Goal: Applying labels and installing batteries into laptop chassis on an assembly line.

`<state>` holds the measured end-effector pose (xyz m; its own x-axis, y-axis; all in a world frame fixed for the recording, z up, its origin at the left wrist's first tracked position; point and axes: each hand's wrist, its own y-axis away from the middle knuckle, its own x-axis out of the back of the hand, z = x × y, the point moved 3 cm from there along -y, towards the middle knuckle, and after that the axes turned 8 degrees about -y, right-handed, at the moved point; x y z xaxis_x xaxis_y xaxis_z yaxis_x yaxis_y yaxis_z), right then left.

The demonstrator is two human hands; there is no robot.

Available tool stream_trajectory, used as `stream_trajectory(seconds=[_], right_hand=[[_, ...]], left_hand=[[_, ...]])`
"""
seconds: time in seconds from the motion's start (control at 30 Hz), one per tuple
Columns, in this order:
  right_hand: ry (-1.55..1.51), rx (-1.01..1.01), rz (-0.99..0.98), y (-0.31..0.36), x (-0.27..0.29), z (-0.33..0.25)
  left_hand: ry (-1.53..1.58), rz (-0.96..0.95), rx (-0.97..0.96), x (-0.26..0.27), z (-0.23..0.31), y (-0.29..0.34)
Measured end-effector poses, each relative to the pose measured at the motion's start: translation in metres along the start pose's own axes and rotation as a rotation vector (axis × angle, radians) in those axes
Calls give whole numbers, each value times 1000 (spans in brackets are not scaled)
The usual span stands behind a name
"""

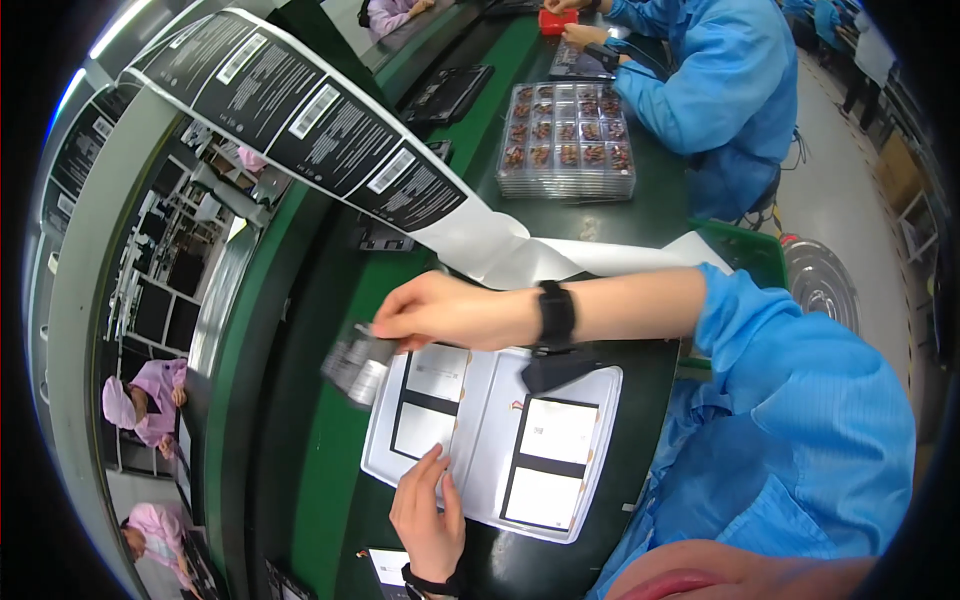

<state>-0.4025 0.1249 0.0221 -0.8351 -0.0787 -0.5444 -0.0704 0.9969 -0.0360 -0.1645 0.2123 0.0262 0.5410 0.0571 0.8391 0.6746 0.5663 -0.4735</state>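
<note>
A white two-section tray [478, 440] lies on the dark green bench, with black-edged flat panels bearing white printed areas inside, one on the left [425, 428] and one on the right [550, 445]. My right hand [425, 308] reaches over the tray's far left corner. Its fingers and thumb pinch a small dark label [350, 370] with a white printed patch, blurred by motion. My left hand [430, 510] rests at the tray's near left edge, fingers stretched, their tips by the left panel; it holds nothing visible. Black bands circle both wrists.
A long strip of black labels [320, 115] on white backing [590, 257] curves across the far side. Stacked clear trays [565, 140] of small parts stand beyond, near a co-worker's blue sleeve [700, 90]. A green bin [745, 250] sits right. Another white-topped panel [385, 570] lies near.
</note>
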Motion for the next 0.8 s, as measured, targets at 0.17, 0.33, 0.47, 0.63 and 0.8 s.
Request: stream_trajectory(seconds=[0.17,0.33,0.47,0.63,0.8], right_hand=[[31,21,182,-85,-30,33],[487,640,412,-137,13,40],[714,840,542,-143,52,31],[667,678,335,-129,38,23],[740,495,-112,-68,-10,7]], left_hand=[[121,-180,210,-25,-19,-3],[228,-148,270,-28,-24,-10],[274,-109,271,-33,-31,-4],[292,-97,297,-31,-37,7],[27,-147,230,-12,-30,14]])
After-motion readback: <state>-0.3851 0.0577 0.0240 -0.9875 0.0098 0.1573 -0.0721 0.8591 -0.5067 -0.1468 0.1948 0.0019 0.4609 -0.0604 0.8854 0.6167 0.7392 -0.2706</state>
